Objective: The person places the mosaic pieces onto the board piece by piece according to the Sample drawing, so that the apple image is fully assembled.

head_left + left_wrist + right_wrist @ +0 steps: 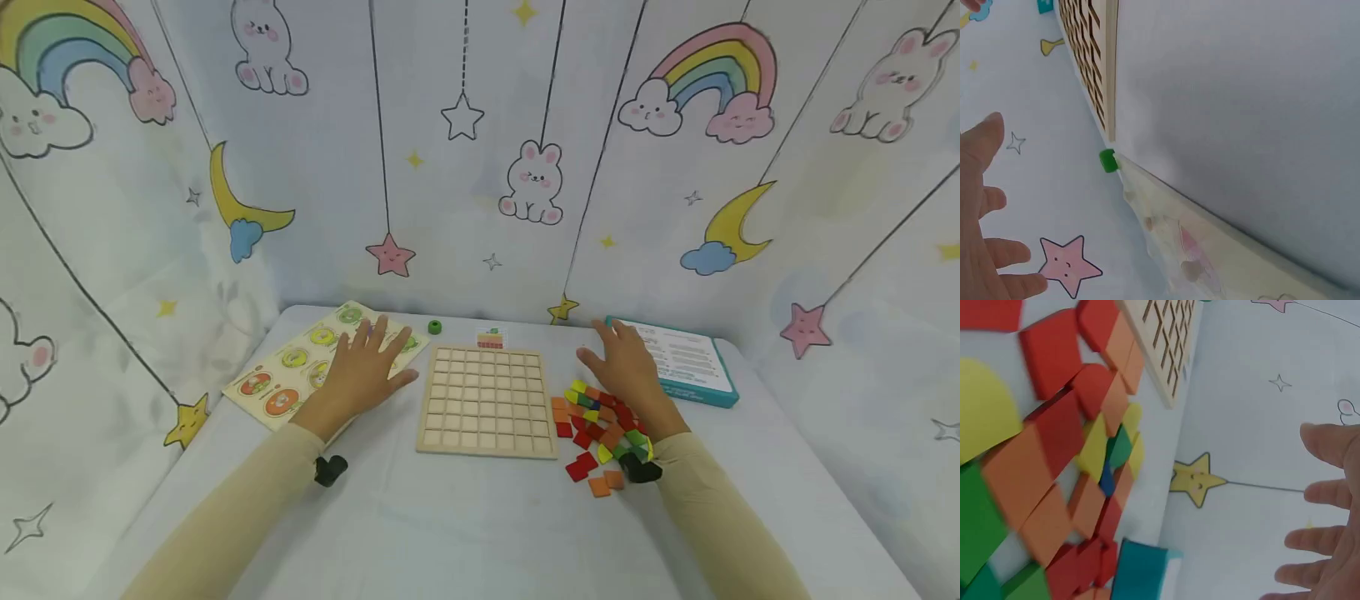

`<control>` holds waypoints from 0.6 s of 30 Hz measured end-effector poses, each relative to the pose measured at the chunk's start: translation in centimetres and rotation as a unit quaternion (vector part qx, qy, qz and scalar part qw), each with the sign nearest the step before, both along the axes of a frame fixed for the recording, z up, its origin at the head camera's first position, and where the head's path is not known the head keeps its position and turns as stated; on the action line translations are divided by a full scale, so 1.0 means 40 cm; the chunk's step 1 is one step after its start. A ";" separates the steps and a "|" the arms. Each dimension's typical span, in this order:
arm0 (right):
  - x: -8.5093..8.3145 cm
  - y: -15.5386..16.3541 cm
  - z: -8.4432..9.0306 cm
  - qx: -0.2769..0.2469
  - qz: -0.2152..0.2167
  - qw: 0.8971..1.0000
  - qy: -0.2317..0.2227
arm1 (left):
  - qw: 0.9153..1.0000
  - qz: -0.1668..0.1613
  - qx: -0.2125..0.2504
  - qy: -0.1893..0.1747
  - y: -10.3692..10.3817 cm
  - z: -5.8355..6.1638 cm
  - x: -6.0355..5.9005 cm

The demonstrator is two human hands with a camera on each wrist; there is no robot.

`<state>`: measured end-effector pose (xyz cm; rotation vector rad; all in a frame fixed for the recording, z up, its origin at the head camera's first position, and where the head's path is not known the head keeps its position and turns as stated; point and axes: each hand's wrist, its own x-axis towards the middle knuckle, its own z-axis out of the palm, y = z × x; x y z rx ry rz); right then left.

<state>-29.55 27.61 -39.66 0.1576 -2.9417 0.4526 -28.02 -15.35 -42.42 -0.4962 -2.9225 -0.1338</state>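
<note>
Wooden fruit puzzle board point(300, 367) sits far left on the counter point(465, 517). Left hand point(363, 367) rests flat on its near-right part, fingers spread and straight, grip apart, holding nothing. I count about seven round fruit insets; the hand hides some.

One small green peg point(434, 327) lies just past that board's far corner, apart from the hand. In the left wrist view the same peg point(1108, 160) sits beside the board edge.

Centre: one pale wooden grid tray point(487, 400), cells empty, roughly eight by eight. One small printed card point(491, 338) lies just behind it.

Right of the tray: a loose pile of coloured tiles point(600, 433), red, orange, yellow, green and one blue, a few dozen, overlapping so an exact count isn't possible. Right hand point(626, 367) hovers over the pile's far side, fingers straight, grip apart, nothing held.

Far right: one teal-edged box point(693, 367), flat on the counter.

Handling guess: the tiles look thin, stiff, light and smooth, so they'd likely slide. Pinch one by opposite edges, or drag it clear of the pile first.
</note>
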 end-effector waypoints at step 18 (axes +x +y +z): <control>0.109 0.181 -0.106 -0.155 -0.042 0.977 -0.142 | 0.977 -0.127 0.039 -0.165 0.002 -0.078 0.140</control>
